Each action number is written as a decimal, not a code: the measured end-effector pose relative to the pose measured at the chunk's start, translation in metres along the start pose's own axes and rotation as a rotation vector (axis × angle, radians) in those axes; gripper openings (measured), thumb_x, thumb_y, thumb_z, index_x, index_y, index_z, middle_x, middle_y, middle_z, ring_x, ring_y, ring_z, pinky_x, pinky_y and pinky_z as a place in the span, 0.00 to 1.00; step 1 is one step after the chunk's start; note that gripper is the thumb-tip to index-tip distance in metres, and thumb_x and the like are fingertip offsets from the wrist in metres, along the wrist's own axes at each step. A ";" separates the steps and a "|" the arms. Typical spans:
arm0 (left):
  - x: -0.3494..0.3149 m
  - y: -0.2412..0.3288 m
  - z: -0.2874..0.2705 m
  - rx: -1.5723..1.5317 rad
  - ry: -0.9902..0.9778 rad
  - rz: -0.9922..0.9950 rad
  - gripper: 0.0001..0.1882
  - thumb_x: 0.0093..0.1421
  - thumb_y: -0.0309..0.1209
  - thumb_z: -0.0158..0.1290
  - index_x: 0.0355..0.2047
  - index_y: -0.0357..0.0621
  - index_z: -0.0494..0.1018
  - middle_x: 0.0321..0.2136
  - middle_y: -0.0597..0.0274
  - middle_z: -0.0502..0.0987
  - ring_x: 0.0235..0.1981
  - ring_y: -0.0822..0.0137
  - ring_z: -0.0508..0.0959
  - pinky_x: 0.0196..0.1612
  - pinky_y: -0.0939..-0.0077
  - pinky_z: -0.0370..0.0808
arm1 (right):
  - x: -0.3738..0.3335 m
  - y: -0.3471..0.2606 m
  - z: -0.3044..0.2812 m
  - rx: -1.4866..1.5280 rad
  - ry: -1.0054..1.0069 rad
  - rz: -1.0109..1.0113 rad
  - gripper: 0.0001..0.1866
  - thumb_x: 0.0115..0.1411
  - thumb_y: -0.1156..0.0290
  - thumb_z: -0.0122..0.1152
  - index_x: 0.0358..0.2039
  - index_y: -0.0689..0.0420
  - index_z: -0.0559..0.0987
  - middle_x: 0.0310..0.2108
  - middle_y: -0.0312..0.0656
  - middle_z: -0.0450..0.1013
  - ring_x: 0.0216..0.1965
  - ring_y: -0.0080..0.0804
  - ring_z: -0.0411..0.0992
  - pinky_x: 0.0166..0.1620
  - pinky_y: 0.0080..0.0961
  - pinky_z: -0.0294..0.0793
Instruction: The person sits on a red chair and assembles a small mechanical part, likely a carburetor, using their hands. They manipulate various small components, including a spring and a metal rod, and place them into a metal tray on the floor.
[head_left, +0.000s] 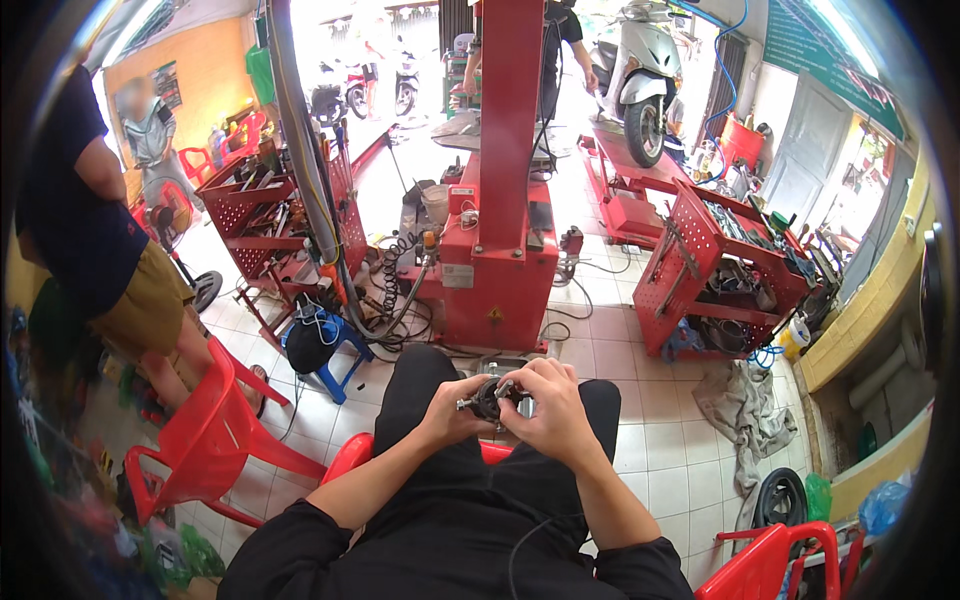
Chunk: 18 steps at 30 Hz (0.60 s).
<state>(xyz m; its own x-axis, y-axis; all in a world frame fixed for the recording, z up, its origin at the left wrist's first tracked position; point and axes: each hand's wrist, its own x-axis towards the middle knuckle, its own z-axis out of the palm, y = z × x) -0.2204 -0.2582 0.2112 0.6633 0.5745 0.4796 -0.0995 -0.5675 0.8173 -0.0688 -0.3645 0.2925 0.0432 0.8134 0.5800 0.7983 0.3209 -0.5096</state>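
Between my knees I hold a small round metal part [487,402], dark in the middle with silver fittings; its exact kind is not clear. My left hand [452,410] is closed round its left side, where a silver stub [463,404] sticks out. Bent over the right side, my right hand [550,403] grips it with thumb and fingers near the top. The fingers hide much of the part. Just beyond, a greyish metal piece [492,366] shows partly behind my hands.
A red tyre-changer-like machine [497,290] with a tall post stands ahead. Red tool carts [725,270] flank it, and a scooter [642,85] rests on a lift. At left are a red chair [200,430], a blue stool [335,365] and a standing person [95,240]. A grey cloth [745,415] lies at right.
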 end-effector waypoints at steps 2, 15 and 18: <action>-0.001 0.000 0.000 -0.002 -0.011 -0.004 0.29 0.41 0.29 0.71 0.44 0.36 0.73 0.30 0.55 0.80 0.30 0.67 0.81 0.36 0.74 0.76 | -0.001 0.000 0.000 -0.020 0.003 0.005 0.11 0.45 0.69 0.66 0.31 0.53 0.79 0.28 0.35 0.70 0.37 0.34 0.69 0.47 0.33 0.62; -0.001 0.003 0.000 0.037 -0.008 -0.021 0.29 0.41 0.28 0.70 0.45 0.37 0.74 0.30 0.56 0.80 0.30 0.68 0.81 0.36 0.74 0.76 | -0.001 -0.004 0.001 -0.097 0.073 -0.038 0.11 0.45 0.67 0.68 0.28 0.56 0.77 0.28 0.37 0.71 0.35 0.36 0.69 0.44 0.34 0.63; 0.001 0.006 -0.001 0.016 0.003 -0.037 0.28 0.42 0.28 0.69 0.45 0.38 0.74 0.30 0.57 0.80 0.31 0.70 0.81 0.36 0.74 0.76 | 0.001 -0.006 -0.001 -0.065 0.077 -0.053 0.11 0.46 0.67 0.68 0.28 0.55 0.77 0.28 0.36 0.70 0.35 0.36 0.69 0.43 0.34 0.63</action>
<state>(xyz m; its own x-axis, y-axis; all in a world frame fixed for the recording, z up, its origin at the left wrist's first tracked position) -0.2212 -0.2608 0.2168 0.6643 0.5970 0.4498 -0.0626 -0.5552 0.8293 -0.0729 -0.3661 0.2966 0.0440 0.7556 0.6535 0.8381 0.3282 -0.4358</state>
